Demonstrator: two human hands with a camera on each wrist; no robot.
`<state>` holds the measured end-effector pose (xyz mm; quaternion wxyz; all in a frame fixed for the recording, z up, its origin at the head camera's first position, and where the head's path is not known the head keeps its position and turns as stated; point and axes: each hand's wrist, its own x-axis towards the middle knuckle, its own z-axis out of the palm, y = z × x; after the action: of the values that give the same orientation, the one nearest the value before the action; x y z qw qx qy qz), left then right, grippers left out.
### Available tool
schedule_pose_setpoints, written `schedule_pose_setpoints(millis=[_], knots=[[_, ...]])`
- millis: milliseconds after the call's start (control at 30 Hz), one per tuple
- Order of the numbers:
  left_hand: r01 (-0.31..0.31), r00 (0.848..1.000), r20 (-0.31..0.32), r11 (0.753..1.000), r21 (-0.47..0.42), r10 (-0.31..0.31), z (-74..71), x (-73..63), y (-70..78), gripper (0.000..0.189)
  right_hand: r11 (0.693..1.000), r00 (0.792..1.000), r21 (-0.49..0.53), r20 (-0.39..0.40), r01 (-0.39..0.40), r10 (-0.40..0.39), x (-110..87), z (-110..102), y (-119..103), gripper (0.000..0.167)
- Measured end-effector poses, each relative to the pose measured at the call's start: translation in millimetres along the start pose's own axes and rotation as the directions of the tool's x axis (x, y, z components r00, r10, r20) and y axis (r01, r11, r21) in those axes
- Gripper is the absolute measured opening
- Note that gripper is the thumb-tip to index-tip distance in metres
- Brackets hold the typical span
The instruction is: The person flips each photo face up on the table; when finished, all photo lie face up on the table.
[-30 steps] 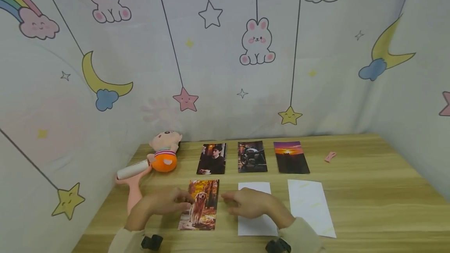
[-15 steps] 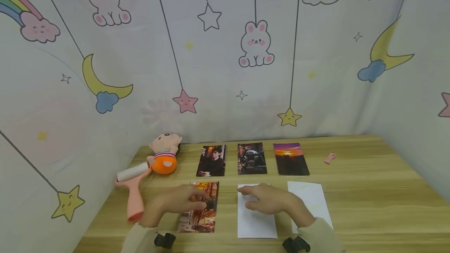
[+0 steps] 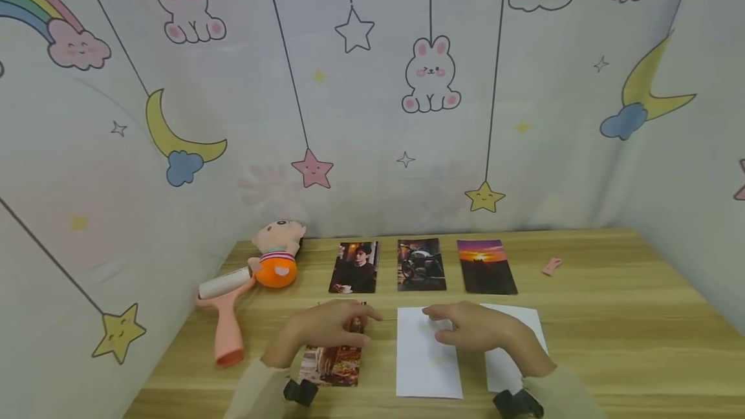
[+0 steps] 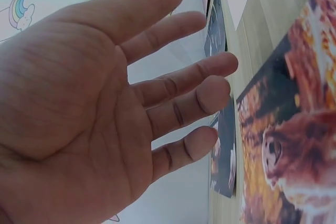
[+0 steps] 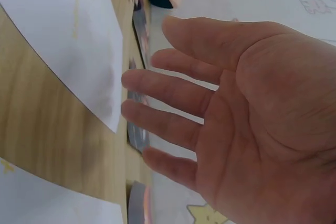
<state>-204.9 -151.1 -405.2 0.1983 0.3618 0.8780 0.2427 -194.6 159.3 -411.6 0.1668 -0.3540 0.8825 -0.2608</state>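
Observation:
My left hand [image 3: 334, 325] hovers over the upper part of a dog photo card [image 3: 332, 364], fingers extended and holding nothing. Its palm [image 4: 79, 93] faces sideways in the left wrist view, apart from the dog picture. The right hand [image 3: 477, 327] is above the right edge of a blank white card [image 3: 425, 370] and the gap beside it. In the right wrist view its fingers [image 5: 163, 87] are loosely extended, with nothing between them. A second white card [image 3: 502, 370] lies to the right, partly covered by my right hand and forearm.
Along the back lie a portrait photo [image 3: 354, 270], a motorcycle photo [image 3: 420, 267] and a sunset photo [image 3: 485, 267]. A pink clip [image 3: 551, 267] sits right of them. On the left are a plush toy [image 3: 276, 260] and a pink lint roller [image 3: 227, 322]. A printed curtain [image 3: 372, 115] hangs behind.
Both hands have shifted right: the left further across the dog photo, the right from the middle white card's left side to its right edge. The cards stay where they were.

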Motion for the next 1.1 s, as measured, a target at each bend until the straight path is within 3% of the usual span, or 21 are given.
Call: schedule_pose_setpoints(millis=[300, 533, 733, 900, 1100], knots=[[0.011, 1.0, 0.015, 1.0, -0.028, -0.011, 4.1, 17.3, 8.0, 0.062, 0.999, 0.999, 0.015, 0.017, -0.037, 0.037, -12.4, -11, 10, 0.05], [0.007, 1.0, 0.006, 0.999, -0.036, -0.006, 5.7, 19.6, 14.4, 0.075, 0.998, 0.998, 0.024, 0.033, -0.062, 0.061, -18.0, -17, 15, 0.057], [0.015, 1.0, 0.017, 1.0, 0.013, -0.015, 8.7, 19.0, 14.9, 0.083, 0.996, 0.989, 0.031, 0.119, -0.087, 0.083, -21.0, -21, 15, 0.067], [0.01, 0.999, 0.032, 0.998, 0.066, -0.012, 12.9, 20.3, 19.8, 0.087, 0.981, 0.969, 0.097, 0.201, -0.168, 0.146, -22.4, -24, 13, 0.08], [0.01, 0.997, 0.075, 0.995, 0.103, -0.018, 16.8, 23.2, 29.0, 0.09, 0.981, 0.961, 0.098, 0.238, -0.167, 0.14, -25.7, -26, 11, 0.083]])
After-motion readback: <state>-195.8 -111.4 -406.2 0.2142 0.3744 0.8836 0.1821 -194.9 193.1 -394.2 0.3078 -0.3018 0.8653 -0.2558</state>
